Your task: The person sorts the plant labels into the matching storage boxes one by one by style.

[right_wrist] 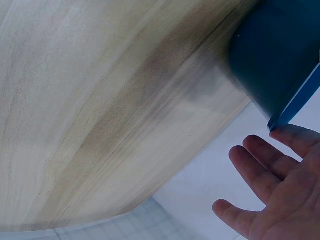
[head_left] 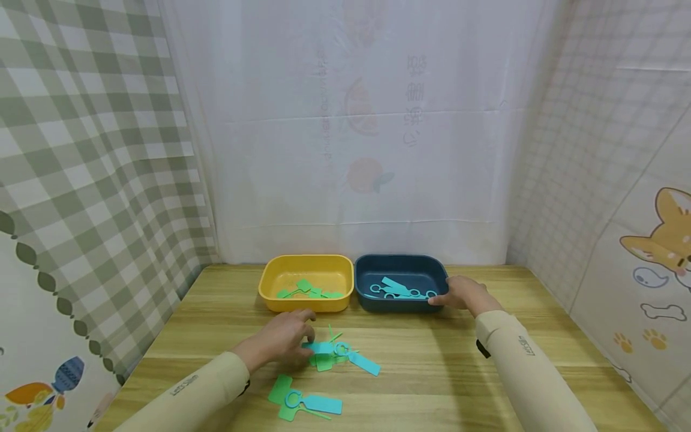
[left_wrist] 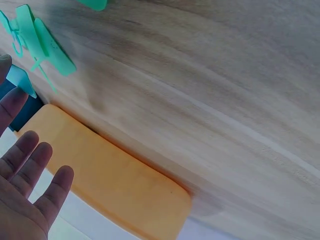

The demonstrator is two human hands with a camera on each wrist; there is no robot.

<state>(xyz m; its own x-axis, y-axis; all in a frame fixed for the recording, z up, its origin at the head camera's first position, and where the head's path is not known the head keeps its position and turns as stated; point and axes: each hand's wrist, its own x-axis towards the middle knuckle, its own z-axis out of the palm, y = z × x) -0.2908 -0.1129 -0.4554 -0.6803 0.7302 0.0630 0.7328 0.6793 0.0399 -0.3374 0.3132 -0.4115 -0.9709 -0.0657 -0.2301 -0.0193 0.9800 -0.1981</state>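
Observation:
In the head view my left hand [head_left: 286, 337] pinches a light-blue plastic tag [head_left: 320, 348] between thumb and index finger, over a small pile of green tags [head_left: 324, 361]. The other left fingers are spread in the left wrist view. A second blue tag [head_left: 364, 363] with a ring lies against that pile. Closer to me, another blue ring tag [head_left: 323, 404] lies across green tags [head_left: 279, 389]. My right hand [head_left: 465, 294] touches the right front corner of the dark blue bin [head_left: 402, 306], its fingers extended; the right thumb is outside the right wrist view.
The yellow bin [head_left: 308, 305] stands directly left of the dark blue one and holds several green tags [head_left: 310, 290]. Several blue ring tags [head_left: 396, 288] lie inside the dark blue bin. A white curtain [head_left: 345, 180] hangs behind both bins, and cloths hang at the wooden table's sides.

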